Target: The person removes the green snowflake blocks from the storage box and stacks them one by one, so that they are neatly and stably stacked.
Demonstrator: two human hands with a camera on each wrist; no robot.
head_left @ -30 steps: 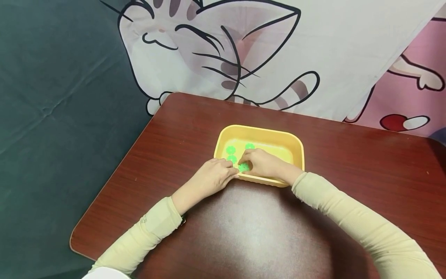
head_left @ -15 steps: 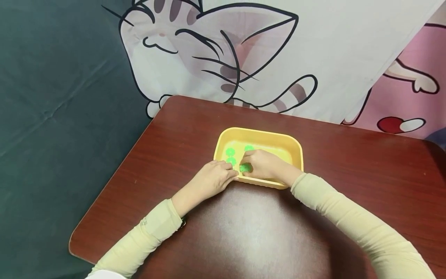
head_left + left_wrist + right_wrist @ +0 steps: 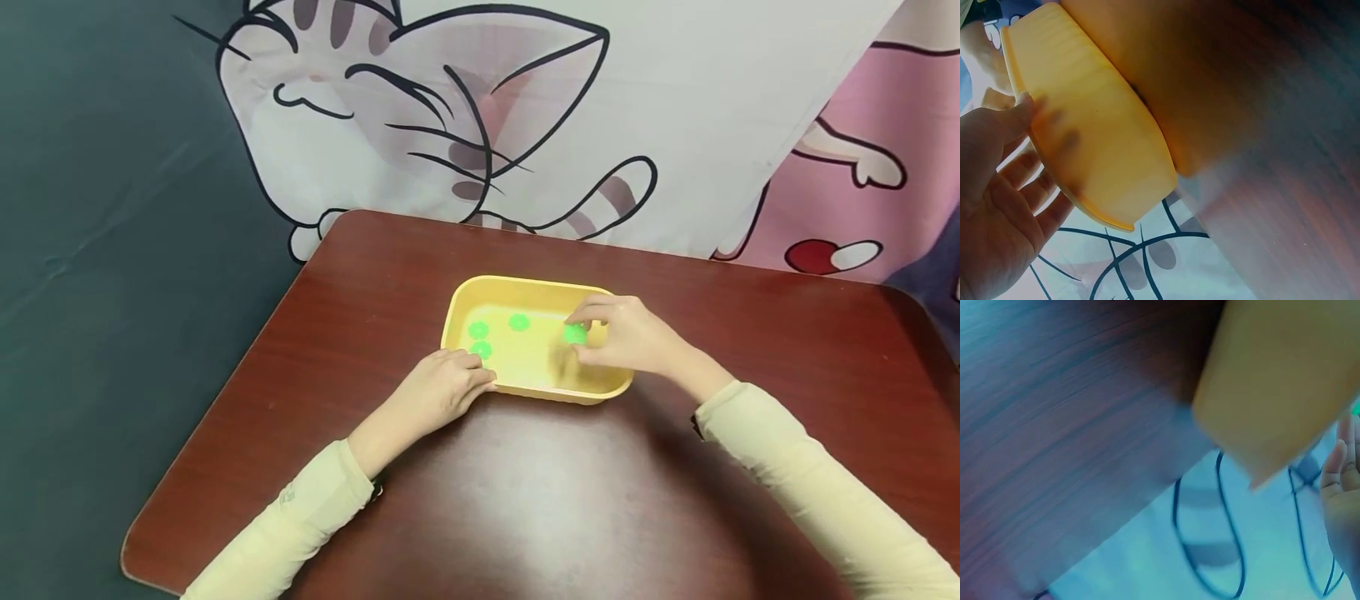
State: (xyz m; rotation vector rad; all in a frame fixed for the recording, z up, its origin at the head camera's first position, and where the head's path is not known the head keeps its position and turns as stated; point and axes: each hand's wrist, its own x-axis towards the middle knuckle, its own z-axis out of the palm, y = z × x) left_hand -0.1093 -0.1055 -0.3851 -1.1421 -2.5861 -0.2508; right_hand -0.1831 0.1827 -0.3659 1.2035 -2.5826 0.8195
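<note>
Green scalloped disc [image 3: 575, 335] pinched over the yellow tub [image 3: 525, 292]

Your right hand [image 3: 633, 337] grasps the disc between thumb and fingertips, over the right part of the tub; it looks raised off the tub's floor. In the right wrist view only part of that hand and a sliver of green show, so you cannot check the finger contact there. Your left hand [image 3: 442, 383] grips the tub by its near left corner: the thumb lies against the outside of the wall, and the fingers reach over the rim to the inside.

Three more green discs lie on the tub's floor. A pair [image 3: 479, 341] sits at the left end, edges meeting or nearly so, and a single disc [image 3: 519, 322] lies to their right, near the far wall.

Expect the disc to be very light and thin, probably a fairly stiff, smooth plastic that could slip or spin under a loose pinch. Hold it by opposite edges, where the scallops should give your fingertips some bite; hard squeezing seems unnecessary. The tub also looks light, with smooth walls, and could slide on the glossy brown table [image 3: 360, 283], so its rim is a sensible place for your steadying hand.
</note>
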